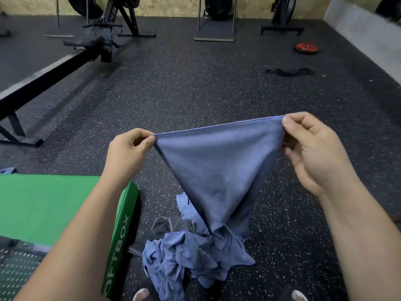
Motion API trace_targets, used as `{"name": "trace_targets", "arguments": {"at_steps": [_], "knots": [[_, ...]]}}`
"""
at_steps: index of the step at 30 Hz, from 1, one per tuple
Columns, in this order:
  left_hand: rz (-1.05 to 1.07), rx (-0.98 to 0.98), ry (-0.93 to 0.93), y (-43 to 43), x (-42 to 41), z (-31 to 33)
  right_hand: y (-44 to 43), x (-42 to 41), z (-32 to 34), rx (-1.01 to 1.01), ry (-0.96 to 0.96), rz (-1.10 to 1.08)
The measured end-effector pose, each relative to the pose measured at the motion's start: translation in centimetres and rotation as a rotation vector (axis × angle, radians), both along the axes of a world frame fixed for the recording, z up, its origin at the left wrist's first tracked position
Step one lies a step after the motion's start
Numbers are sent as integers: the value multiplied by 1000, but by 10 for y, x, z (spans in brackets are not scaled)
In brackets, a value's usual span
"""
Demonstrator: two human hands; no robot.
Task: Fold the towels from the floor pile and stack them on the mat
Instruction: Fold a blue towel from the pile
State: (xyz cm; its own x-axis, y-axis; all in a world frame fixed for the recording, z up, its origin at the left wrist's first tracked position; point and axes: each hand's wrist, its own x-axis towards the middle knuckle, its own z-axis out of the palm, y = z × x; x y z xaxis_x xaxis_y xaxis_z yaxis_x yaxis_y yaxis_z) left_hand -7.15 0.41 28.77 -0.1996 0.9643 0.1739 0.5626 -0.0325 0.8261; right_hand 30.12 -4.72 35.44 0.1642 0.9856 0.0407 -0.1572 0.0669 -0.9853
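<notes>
I hold a blue towel (219,168) up in the air by its top edge, stretched between both hands. My left hand (130,151) pinches the left corner and my right hand (312,148) pinches the right corner. The towel hangs down in a point to the pile of crumpled blue towels (191,257) on the floor below it. A grey striped cloth (171,225) lies in the pile too. The green mat (47,203), a thick pad lettered SOFTBOX on its side, lies at the lower left under my left forearm.
Black speckled rubber floor (195,94) stretches ahead. A rowing machine (65,61) runs along the left. Bike stands line the far wall, a red weight plate (307,48) and a black band (289,72) lie at the right. My shoe tips (141,295) show at the bottom.
</notes>
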Motion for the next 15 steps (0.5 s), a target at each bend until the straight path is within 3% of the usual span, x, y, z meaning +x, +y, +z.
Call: {"name": "trace_targets", "arguments": {"at_steps": [4, 10, 15], "knots": [[-46, -35, -357, -14, 35, 13, -1, -9, -9, 6, -56, -189], [-61, -141, -496, -38, 80, 21, -7, -40, -26, -41, -147, -241], [-130, -225, -634, -56, 95, 13, -19, -67, -35, -107, -150, -122]]}}
